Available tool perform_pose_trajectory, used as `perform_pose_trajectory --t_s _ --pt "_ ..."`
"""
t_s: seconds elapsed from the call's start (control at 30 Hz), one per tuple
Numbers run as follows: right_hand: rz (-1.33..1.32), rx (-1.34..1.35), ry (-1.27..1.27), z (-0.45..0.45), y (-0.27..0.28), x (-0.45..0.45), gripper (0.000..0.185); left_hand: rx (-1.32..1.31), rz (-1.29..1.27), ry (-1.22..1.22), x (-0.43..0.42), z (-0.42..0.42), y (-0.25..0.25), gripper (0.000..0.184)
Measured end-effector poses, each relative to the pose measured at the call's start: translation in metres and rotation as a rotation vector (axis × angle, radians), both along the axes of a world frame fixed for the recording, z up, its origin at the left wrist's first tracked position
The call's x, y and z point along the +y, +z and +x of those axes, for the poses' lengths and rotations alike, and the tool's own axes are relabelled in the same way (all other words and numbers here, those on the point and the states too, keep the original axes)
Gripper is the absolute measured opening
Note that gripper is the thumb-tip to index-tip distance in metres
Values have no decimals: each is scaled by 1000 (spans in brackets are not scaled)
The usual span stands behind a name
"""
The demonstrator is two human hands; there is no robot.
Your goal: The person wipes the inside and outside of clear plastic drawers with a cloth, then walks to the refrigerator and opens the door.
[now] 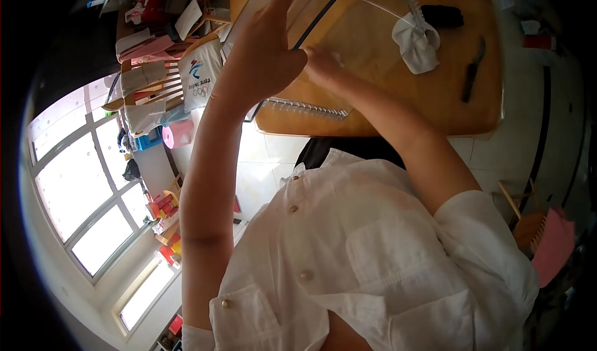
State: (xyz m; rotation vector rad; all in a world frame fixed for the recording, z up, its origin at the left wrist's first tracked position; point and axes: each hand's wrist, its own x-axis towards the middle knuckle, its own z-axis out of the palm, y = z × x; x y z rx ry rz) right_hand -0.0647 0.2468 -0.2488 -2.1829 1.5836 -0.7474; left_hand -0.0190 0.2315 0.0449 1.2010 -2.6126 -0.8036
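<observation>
A clear plastic panel (249,21) with a black strip (326,9) along its edge stands slanted over the wooden table. My left hand (264,55) is closed on this panel, index finger bent over the top and thumb beside the strip. Close against the left thumb, my right hand (323,65) has its fingers curled in at the strip's lower end. The left hand partly covers those fingers, so what they pinch is hidden. A clear toothed plastic strip (305,108) lies near the table's front edge, below both hands.
On the wooden table (373,108) are a white cloth (416,49), a thin white stick (382,10), a black bundle (441,16) and a black-handled knife (472,74). A chair with a printed white bag (200,77) stands left, near a pink roll (178,133).
</observation>
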Motion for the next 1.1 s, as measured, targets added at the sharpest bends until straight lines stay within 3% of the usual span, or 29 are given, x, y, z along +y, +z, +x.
perform_pose_trajectory --t_s 0.17,0.27,0.53,0.6,0.63,0.67,0.77,0.87,0.93,1.03,1.07,1.1 --pt "85 21 229 -10 2 6 20 -18 37 65 2 -15 22 80" --pt "155 60 296 -36 48 33 19 -29 32 79 -6 -7 18 79" --pt "-26 8 216 -125 76 100 22 -129 2 91 -6 -6 18 75" --pt "494 -286 -118 -161 87 68 25 -108 -35 44 -7 -1 12 76" --pt "103 237 -103 -187 75 55 26 -55 -48 -3 -8 4 -1 79" --pt "-167 540 -50 -222 44 30 26 -3 -64 -54 -9 7 -6 83" --pt "-107 349 -348 -176 40 40 26 -48 45 -13 -7 -1 0 84" --pt "-28 -32 -305 -102 15 59 19 -74 160 71 8 -10 12 84" --pt "469 -244 -218 -62 62 88 22 -68 60 34 5 -7 6 83" --pt "-4 -133 224 -76 67 122 21 50 -149 -58 -6 1 -9 74" --pt "-30 -171 239 -91 67 126 22 108 -228 -94 -11 3 -11 70" --pt "-58 -209 255 -113 74 126 23 82 -134 -19 -14 4 -8 70"
